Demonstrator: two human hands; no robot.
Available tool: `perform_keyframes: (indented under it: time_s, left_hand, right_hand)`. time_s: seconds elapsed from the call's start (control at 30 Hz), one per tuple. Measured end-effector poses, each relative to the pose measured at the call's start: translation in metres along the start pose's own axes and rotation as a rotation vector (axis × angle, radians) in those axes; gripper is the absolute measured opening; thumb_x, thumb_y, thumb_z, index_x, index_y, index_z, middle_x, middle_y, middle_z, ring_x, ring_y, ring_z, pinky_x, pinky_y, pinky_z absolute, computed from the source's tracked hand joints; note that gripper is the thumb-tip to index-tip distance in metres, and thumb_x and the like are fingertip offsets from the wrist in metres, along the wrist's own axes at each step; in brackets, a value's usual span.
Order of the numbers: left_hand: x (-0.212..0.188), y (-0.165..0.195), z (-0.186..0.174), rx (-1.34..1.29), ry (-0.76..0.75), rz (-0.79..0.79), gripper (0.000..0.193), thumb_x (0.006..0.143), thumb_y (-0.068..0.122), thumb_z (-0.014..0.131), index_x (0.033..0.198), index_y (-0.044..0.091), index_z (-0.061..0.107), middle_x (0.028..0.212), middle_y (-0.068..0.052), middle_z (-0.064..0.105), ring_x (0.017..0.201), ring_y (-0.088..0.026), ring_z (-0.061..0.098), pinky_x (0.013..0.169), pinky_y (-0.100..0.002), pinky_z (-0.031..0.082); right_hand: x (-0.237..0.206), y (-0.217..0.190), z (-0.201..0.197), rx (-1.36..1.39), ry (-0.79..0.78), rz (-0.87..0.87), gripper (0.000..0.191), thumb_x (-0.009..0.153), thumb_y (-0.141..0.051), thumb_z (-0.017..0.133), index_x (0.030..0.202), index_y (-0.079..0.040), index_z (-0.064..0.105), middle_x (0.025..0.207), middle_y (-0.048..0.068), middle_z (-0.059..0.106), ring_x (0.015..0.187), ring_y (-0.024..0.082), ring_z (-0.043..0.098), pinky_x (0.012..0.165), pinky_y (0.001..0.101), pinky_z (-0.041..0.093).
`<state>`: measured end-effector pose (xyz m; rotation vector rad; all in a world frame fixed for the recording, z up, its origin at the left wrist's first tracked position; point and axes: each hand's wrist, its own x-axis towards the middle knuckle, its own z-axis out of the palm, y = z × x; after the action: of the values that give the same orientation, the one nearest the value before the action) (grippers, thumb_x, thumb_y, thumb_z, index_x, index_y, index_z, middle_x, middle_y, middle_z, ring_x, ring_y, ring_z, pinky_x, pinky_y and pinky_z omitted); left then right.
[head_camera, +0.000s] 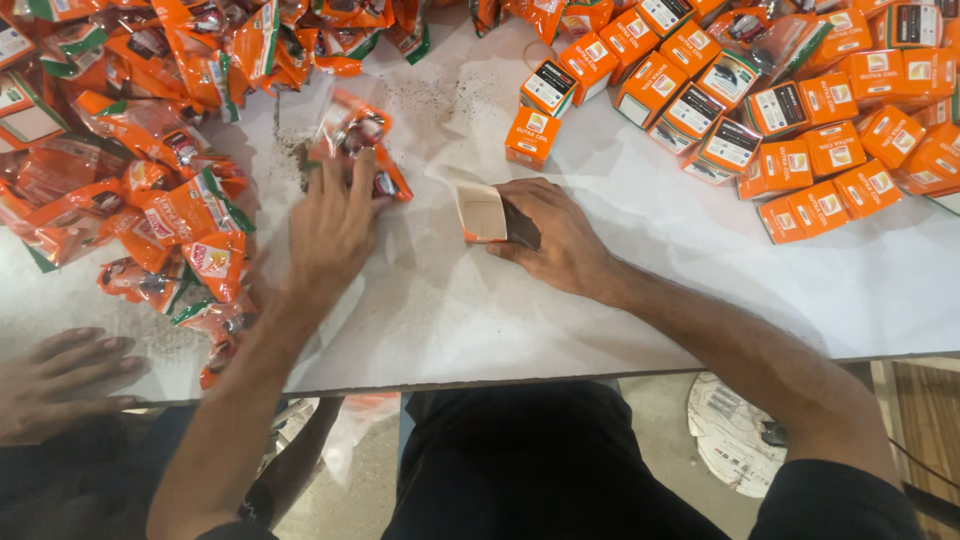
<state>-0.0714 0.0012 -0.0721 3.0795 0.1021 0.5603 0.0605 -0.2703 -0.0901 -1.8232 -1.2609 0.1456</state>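
Note:
My left hand (330, 225) reaches forward with fingers spread and rests on a clear-and-orange sachet (358, 135) lying on the white table (480, 310). My right hand (555, 235) grips a small open carton (483, 212), tipped on its side with its pale open mouth facing left. The two hands are about a hand's width apart.
A heap of orange sachets (130, 170) covers the table's left side. Many closed orange cartons (800, 110) lie at the back right. Another person's hand (60, 380) rests on the table's near left edge. Dark crumbs (420, 100) dust the middle of the table.

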Motion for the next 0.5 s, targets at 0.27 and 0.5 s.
perform_keyframes:
  time_s: [0.27, 0.5]
  left_hand:
    - [-0.022, 0.006, -0.011, -0.320, 0.324, -0.311, 0.053, 0.106, 0.005, 0.067, 0.152, -0.002, 0.042, 0.115, -0.020, 0.058, 0.093, -0.035, 0.062, 0.081, -0.049, 0.054]
    - [-0.007, 0.026, -0.008, -0.253, -0.119, -0.151, 0.053, 0.083, -0.007, 0.062, 0.135, 0.004, 0.055, 0.117, -0.022, 0.057, 0.083, -0.042, 0.069, 0.064, -0.049, 0.056]
  right_hand:
    - [0.004, -0.001, -0.004, -0.007, -0.013, 0.057, 0.055, 0.074, -0.023, 0.091, 0.121, -0.003, 0.069, 0.113, 0.010, 0.066, 0.110, 0.030, 0.064, 0.096, 0.0416, 0.051]
    - [0.005, 0.000, -0.005, -0.006, -0.032, 0.059, 0.057, 0.075, -0.026, 0.092, 0.121, -0.003, 0.069, 0.107, 0.010, 0.064, 0.104, 0.030, 0.063, 0.094, 0.0432, 0.051]
